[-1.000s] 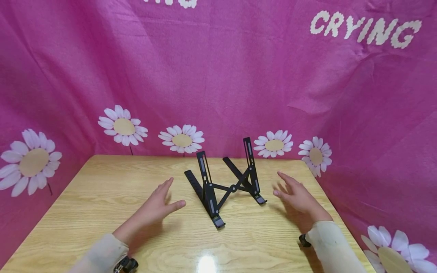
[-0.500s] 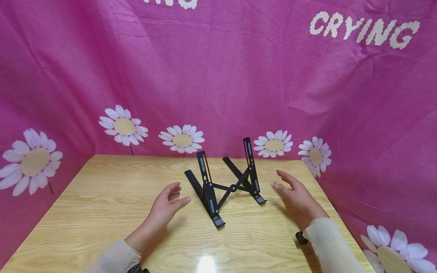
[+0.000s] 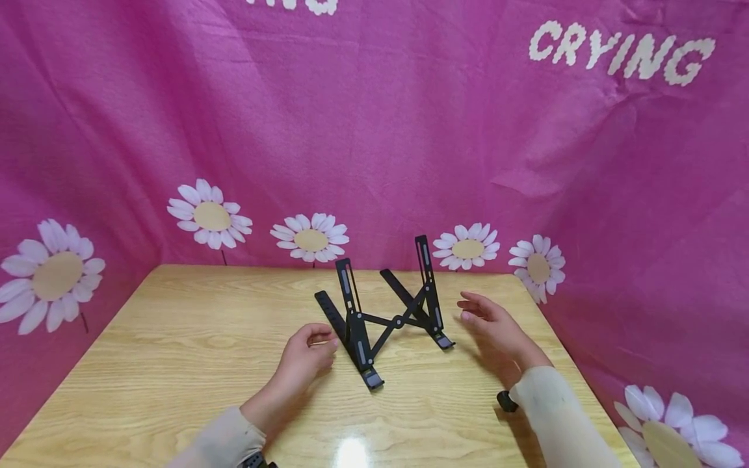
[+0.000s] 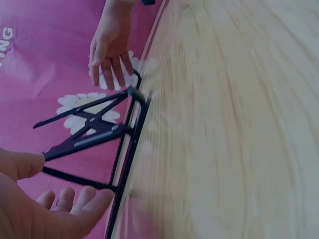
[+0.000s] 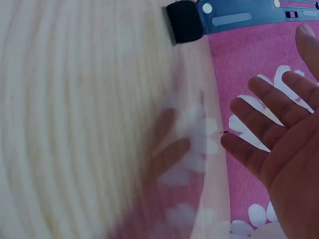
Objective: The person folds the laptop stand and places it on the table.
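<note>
A black folding laptop stand (image 3: 361, 341) stands unfolded on the wooden table, its crossed bars joining two angled arms. Beside its left arm is my left hand (image 3: 301, 357), fingers loosely bent and holding nothing; whether the fingertips touch the stand I cannot tell. The left wrist view has the stand (image 4: 92, 142) beyond the spread thumb and fingers of the left hand (image 4: 55, 219). To the right of the stand, and apart from it, my right hand (image 3: 497, 328) hovers with relaxed fingers. In the right wrist view that hand's palm (image 5: 289, 149) shows, with part of the stand (image 5: 239, 17) above.
The light wooden table (image 3: 205, 312) reflects a bright spot near its front. A pink cloth (image 3: 374, 143) with white daisies and lettering hangs behind the table and along both sides. Dark wrist straps sit by both pale sleeves (image 3: 562, 409).
My left hand has moved right, up to the stand's left side, and its fingers have bent more. The right hand has come slightly left, closer to the stand. The stand stays put.
</note>
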`<state>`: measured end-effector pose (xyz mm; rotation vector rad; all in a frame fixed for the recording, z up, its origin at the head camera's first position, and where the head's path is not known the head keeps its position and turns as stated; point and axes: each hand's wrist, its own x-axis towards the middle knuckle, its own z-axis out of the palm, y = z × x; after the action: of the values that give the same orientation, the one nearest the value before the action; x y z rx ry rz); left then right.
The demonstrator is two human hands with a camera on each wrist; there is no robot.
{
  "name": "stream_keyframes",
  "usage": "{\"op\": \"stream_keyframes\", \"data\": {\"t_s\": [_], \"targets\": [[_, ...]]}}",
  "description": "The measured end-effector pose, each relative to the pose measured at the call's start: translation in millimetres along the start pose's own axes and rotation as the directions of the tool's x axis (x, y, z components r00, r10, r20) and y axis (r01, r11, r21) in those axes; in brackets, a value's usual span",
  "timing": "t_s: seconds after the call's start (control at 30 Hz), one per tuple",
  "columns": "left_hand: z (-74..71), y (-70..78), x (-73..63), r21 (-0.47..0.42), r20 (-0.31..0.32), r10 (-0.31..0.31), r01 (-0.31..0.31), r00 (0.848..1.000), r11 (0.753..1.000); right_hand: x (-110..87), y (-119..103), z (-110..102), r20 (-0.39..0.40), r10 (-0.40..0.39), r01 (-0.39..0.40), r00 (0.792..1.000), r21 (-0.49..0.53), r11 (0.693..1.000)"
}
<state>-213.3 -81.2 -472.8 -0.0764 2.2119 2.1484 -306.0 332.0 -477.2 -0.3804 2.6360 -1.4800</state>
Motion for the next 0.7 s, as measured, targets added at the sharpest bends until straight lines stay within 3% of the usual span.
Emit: {"op": "stream_keyframes", "data": {"t_s": [0.2, 0.37, 0.53, 0.7], "targets": [[16.9, -3.5, 1.5, -0.048, 0.037, 0.018, -0.016, 0.999, 0.999, 11.3, -8.6, 3.7, -0.006, -0.034, 0.034, 0.999, 0.024, 0.999], [28.2, -3.8, 4.0, -0.068, 0.032, 0.019, -0.016, 0.999, 0.998, 21.2, -13.8, 7.0, 0.023, -0.048, 0.045, 0.999, 0.117, 0.992], [35.9, -5.2, 5.2, -0.102, 0.026, 0.017, -0.015, 1.0, 0.995, 28.5, -15.6, 12.3, 0.058, -0.03, 0.017, 0.998, 0.212, 0.977], [41.6, -6.3, 7.8, -0.103, 0.014, 0.023, -0.022, 1.0, 0.994, 34.9, -15.2, 17.2, 0.079, -0.009, -0.01, 0.997, 0.232, 0.973]]}}
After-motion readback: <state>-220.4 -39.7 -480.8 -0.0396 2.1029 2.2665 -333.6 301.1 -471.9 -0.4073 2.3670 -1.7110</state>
